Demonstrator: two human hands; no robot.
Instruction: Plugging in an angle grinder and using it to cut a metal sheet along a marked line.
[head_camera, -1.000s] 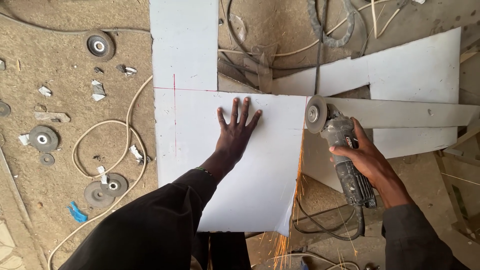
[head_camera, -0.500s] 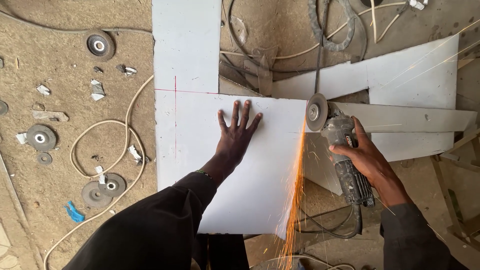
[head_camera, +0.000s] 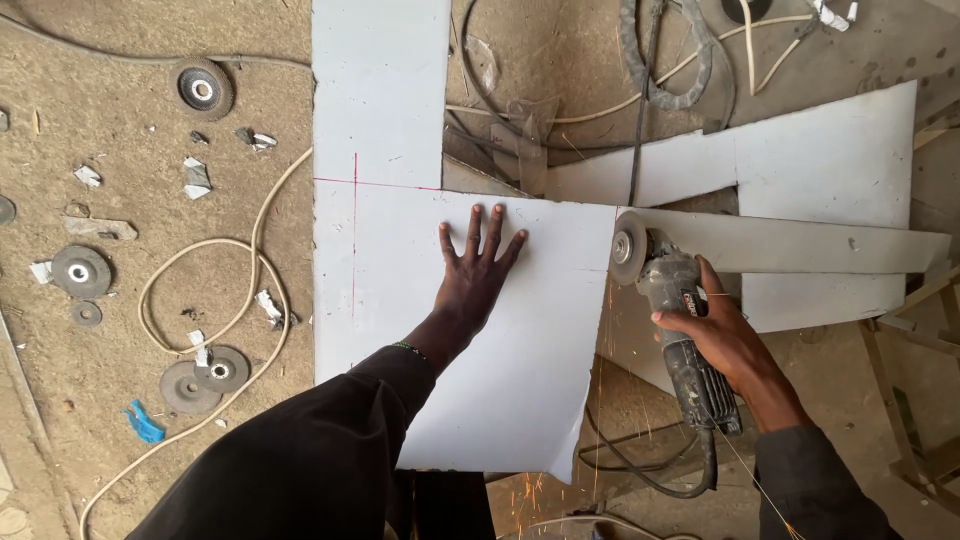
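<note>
Here, left hand (head_camera: 478, 268) spread flat, fingers splayed, pressing on white metal sheet (head_camera: 400, 300) and gripping nothing; right hand (head_camera: 722, 340) closed around angle grinder (head_camera: 672, 300), disc (head_camera: 630, 248) at sheet's edge just beside left fingertips; sparks (head_camera: 600, 330) below.

Two hands (head_camera: 475, 275), one angle grinder (head_camera: 680, 330), six loose grinding discs (head_camera: 203, 88) on the ground
</note>
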